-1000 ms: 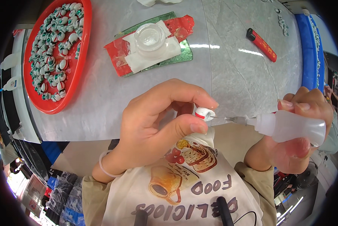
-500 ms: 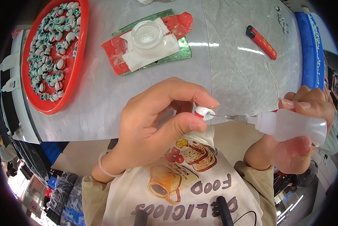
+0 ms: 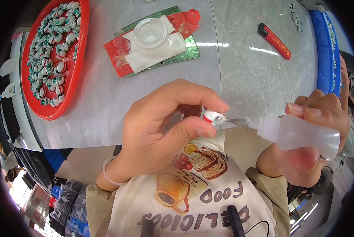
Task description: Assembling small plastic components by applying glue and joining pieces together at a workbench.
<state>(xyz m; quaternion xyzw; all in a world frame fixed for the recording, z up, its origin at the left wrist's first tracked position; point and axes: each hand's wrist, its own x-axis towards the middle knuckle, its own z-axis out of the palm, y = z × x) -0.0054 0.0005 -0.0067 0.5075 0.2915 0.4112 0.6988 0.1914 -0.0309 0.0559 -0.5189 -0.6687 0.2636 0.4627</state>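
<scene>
Between thumb and fingertips, my left hand (image 3: 161,122) pinches a small white plastic piece (image 3: 211,116) with a red stripe, above the near table edge. My right hand (image 3: 319,130) grips a translucent squeeze bottle (image 3: 299,132) lying sideways, its nozzle pointing left. A thin metal needle tip (image 3: 230,120) on the bottle meets the opening in the white piece. Whether liquid is coming out cannot be made out.
A red oval tray (image 3: 58,108) full of small white and green pieces stands at left. Farther back, a round clear jar (image 3: 150,33) sits on white tissue over a green slab (image 3: 191,49). A red lighter-like stick (image 3: 275,42) and a blue bin (image 3: 323,55) are at right.
The bottle has shifted slightly left and down, its needle going a little farther to the piece's opening. My right thumb presses lower on the bottle. My left hand is nearly still.
</scene>
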